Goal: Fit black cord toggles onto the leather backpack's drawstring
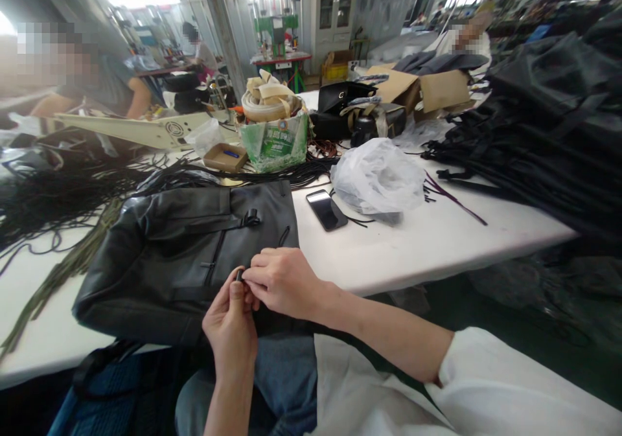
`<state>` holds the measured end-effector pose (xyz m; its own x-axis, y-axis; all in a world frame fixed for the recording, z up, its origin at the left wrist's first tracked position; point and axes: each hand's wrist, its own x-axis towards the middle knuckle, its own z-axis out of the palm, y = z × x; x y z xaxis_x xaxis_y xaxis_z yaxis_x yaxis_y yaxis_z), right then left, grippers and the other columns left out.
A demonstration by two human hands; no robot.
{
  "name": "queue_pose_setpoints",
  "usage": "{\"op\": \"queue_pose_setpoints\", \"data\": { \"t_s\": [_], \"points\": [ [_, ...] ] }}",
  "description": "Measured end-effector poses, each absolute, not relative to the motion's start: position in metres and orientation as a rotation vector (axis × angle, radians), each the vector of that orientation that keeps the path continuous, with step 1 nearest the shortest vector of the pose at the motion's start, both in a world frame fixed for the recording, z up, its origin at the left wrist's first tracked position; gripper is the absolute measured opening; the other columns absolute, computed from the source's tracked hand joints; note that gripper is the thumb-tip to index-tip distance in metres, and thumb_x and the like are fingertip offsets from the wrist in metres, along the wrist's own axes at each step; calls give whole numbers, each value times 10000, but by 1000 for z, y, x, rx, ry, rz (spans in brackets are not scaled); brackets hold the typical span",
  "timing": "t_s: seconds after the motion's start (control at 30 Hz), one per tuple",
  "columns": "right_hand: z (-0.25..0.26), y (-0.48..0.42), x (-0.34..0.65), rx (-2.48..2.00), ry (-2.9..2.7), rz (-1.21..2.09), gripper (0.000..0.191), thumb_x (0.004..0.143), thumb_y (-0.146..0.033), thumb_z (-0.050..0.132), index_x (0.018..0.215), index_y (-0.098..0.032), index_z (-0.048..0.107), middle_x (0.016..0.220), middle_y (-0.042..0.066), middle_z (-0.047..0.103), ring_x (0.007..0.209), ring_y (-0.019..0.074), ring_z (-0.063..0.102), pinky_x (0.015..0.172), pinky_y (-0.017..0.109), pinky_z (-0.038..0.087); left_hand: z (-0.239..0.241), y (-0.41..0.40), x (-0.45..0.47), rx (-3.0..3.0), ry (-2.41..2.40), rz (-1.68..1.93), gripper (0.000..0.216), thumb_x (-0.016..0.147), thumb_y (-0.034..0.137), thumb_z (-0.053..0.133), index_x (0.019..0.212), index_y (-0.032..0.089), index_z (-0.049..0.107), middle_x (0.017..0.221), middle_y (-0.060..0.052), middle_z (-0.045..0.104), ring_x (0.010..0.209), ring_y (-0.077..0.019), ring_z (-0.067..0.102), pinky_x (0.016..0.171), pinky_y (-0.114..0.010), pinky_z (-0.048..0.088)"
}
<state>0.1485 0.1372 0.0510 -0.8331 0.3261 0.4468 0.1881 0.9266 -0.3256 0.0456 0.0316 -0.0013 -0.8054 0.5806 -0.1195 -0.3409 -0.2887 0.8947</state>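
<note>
A black leather-look bag (140,274) lies on the white table, with a zip and short pull cords on its face. Over its near right part, my left hand (232,326) pinches a small dark piece (239,275) between thumb and forefinger. The fingertips of my right hand (284,284) are closed together at the same piece, meeting the left fingers. Most of the piece is covered by fingers, so its kind cannot be made out. Both hands are in front of the bag; whether they touch it is unclear.
Right of the bag lie a phone (326,210) and a white plastic bag (379,177). Behind stand a green container (275,143) with rolled tape and a small cardboard box (226,158). Black cords (43,190) spread at left; dark bags (544,118) are piled at right. Other people sit farther back.
</note>
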Motion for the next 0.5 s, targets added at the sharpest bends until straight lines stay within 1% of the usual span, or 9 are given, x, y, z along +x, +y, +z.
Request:
{"op": "queue_pose_setpoints", "data": {
  "t_s": [0.17, 0.3, 0.4, 0.5],
  "points": [
    [53, 134, 149, -364, -2629, 265, 253, 1113, -255, 669, 874, -174, 692, 931, 54, 716, 891, 207, 602, 728, 365, 386, -2, 33, 48, 317, 1413, 2139, 601, 682, 526, 1057, 1104, 135, 881, 700, -8, 658, 600, -92, 556, 540, -202, 466],
    [50, 133, 152, -407, -2620, 274, 219, 1129, -245, 638, 936, -173, 711, 967, 48, 726, 891, 194, 615, 747, 361, 400, -1, 33, 49, 359, 1402, 2150, 565, 736, 488, 1035, 1134, 120, 873, 690, -2, 633, 603, -90, 548, 543, -200, 460],
    [48, 133, 157, -346, -2633, 281, 121, 1090, -231, 666, 997, -171, 716, 993, 46, 731, 890, 199, 623, 762, 370, 409, -1, 33, 50, 314, 1416, 2152, 624, 698, 500, 1054, 1157, 119, 870, 693, -9, 652, 606, -96, 557, 544, -205, 473],
    [45, 131, 159, -335, -2609, 290, 116, 1065, -230, 664, 971, -173, 700, 985, 45, 718, 879, 203, 619, 766, 376, 411, -3, 33, 50, 274, 1442, 2149, 697, 639, 536, 1075, 1163, 123, 873, 693, -19, 676, 603, -98, 562, 540, -204, 476]
  ]
}}
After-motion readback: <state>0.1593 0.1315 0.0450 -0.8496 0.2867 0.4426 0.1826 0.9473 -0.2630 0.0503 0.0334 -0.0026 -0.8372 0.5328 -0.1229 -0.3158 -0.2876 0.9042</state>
